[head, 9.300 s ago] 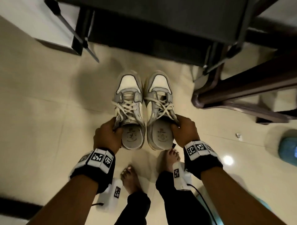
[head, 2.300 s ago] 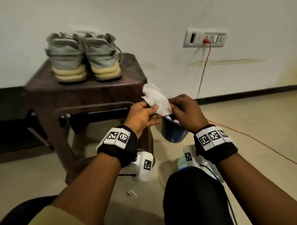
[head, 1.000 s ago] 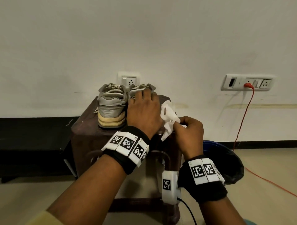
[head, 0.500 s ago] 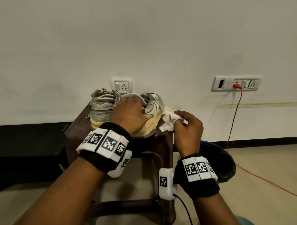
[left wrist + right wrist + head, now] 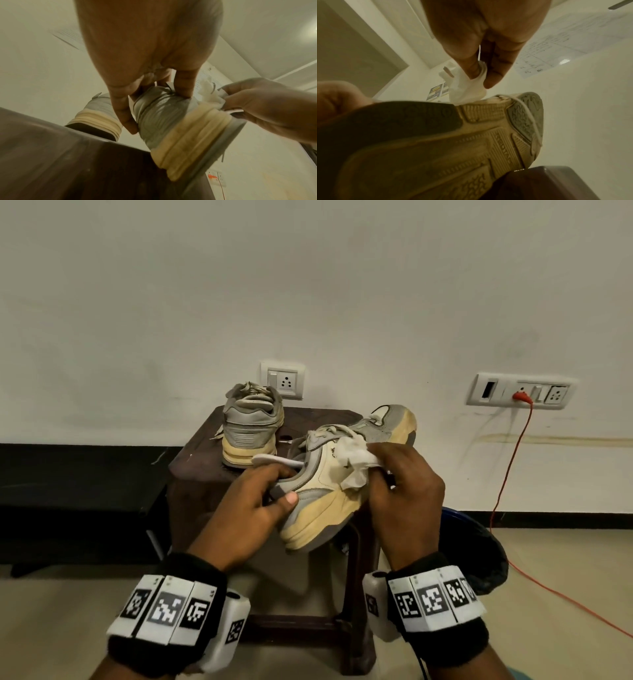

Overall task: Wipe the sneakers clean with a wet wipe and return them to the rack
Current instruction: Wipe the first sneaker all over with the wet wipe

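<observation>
I see dark brown stool (image 5: 205, 453) w/ one sneaker (image 5: 251, 428) parked heel-out, prob waiting its turn. My left hand (image 5: 246, 515) grips heel collar of held sneaker (image 5: 329, 498), lifted and tilted off the stool so its side faces me. Grey upper, yellowed ribbed midsole. Right hand (image 5: 404, 491) pinches crumpled white wet wipe (image 5: 356, 462) against the sneaker's side.

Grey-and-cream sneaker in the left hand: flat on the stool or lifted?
Lifted and tilted. The left hand grips the grey-and-cream sneaker at its heel, sole clear of the brown stool; the wrist view shows its tread.
</observation>
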### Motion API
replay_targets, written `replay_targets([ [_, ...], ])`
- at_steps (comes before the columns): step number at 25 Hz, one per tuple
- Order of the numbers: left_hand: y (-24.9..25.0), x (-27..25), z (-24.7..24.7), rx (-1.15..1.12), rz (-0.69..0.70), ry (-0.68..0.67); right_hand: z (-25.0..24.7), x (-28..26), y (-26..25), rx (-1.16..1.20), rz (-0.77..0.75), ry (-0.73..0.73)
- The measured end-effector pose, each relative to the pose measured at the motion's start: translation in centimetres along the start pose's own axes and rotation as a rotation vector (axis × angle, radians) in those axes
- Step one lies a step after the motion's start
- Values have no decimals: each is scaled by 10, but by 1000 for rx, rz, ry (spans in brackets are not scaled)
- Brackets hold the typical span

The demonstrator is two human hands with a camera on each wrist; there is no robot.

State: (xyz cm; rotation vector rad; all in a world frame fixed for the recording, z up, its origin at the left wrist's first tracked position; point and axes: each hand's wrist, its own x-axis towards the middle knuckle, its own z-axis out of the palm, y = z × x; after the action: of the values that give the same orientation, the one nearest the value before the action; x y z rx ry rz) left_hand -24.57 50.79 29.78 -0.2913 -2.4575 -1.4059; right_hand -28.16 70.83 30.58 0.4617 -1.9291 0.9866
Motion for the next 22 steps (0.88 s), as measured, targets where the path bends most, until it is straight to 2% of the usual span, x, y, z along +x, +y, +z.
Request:
replay_targets([
  [3, -2, -7, 6, 163, 135, 40, 8, -13, -14, -117, -57, -140],
  [6, -1, -8, 11, 226, 176, 80, 10, -22, -26, -121, -24, -234],
  [8, -2, -8, 12, 238, 186, 93, 7, -25, -27, -131, -57, -269],
  [12, -4, -9, 11, 256, 204, 69, 6, -31, -21, -198, -161, -272],
  [15, -3, -8, 12, 287, 229, 70, 7, -17, -12, -227, -123, -192],
  [19, 2, -10, 14, 389, 314, 45, 7, 8, 5, -277, 81, -129],
  [20, 3, -11, 14, 418, 328, 43, 8, 7, 3, -276, 88, -142],
  [22, 4, -12, 14, 443, 319, 43, 9, 1, -7, -211, -17, -186],
])
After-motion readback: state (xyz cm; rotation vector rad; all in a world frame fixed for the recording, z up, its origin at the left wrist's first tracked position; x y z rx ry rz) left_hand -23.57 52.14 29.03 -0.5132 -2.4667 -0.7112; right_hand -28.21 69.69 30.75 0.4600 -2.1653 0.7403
